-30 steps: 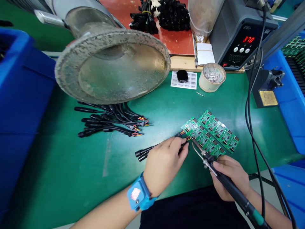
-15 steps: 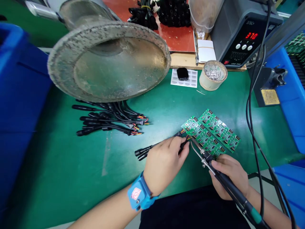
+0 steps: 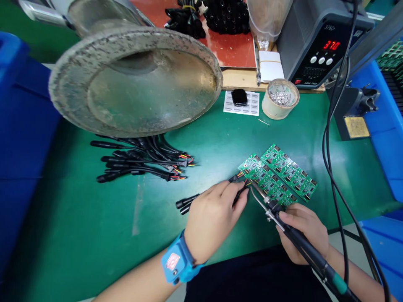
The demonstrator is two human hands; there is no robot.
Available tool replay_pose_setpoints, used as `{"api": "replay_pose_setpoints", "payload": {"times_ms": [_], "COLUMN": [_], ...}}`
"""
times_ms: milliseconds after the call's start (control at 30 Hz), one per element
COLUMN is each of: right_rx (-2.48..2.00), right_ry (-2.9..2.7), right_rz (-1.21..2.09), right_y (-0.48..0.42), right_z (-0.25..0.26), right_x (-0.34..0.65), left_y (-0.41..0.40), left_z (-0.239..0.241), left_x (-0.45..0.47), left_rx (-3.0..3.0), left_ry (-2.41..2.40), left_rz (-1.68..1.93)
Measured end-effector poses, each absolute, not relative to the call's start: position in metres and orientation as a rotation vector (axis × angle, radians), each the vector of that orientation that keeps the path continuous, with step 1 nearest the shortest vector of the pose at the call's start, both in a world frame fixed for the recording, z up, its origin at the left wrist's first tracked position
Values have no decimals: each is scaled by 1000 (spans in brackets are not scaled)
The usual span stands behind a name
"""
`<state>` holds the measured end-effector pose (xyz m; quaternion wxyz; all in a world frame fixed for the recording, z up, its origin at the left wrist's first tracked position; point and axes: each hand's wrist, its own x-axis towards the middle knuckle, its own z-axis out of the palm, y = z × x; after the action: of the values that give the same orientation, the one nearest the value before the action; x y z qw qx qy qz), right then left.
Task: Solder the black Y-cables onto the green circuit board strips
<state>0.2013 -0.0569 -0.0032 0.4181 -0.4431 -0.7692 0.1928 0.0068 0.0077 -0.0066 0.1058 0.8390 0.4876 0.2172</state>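
My left hand (image 3: 215, 214) is closed around a black cable (image 3: 241, 193), pinching it near its thin coloured wire ends. These ends meet the near-left edge of a green circuit board panel (image 3: 273, 181). My right hand (image 3: 304, 230) grips a soldering iron (image 3: 296, 239) with a thin metal feed tube along it. The iron's tip is at the wire ends, by the board's edge; exact contact is too small to tell. Another cable (image 3: 185, 201) runs under my left hand, its wires at the board's left corner. A second board panel (image 3: 289, 170) lies alongside, behind the first.
A wide fume extraction hood (image 3: 135, 126) hangs over the left. Beneath it lie several black cables (image 3: 138, 161). Behind the boards are a tub of solder bits (image 3: 278, 107), a label sheet (image 3: 250, 110) with a smartwatch (image 3: 239, 97), and a soldering station (image 3: 315, 50). Cords (image 3: 329, 138) hang at right.
The whole view has shifted slightly, so the hood and cables sit a little further left. Both hands keep their holds, and the iron's tip stays by the wires at the board's edge.
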Motion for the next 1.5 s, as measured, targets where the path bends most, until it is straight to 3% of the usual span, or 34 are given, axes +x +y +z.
{"api": "replay_pose_setpoints", "payload": {"times_ms": [667, 1500], "right_rx": [-1154, -1161], "right_ry": [-1910, -1776], "right_rz": [530, 563], "right_y": [-59, -89], "right_z": [-5, -17], "right_x": [201, 211], "left_y": [15, 11], "left_z": [-6, -7], "left_x": [0, -2], "left_rx": [2747, 2206], "left_ry": [1134, 1376], "left_rz": [495, 583]}}
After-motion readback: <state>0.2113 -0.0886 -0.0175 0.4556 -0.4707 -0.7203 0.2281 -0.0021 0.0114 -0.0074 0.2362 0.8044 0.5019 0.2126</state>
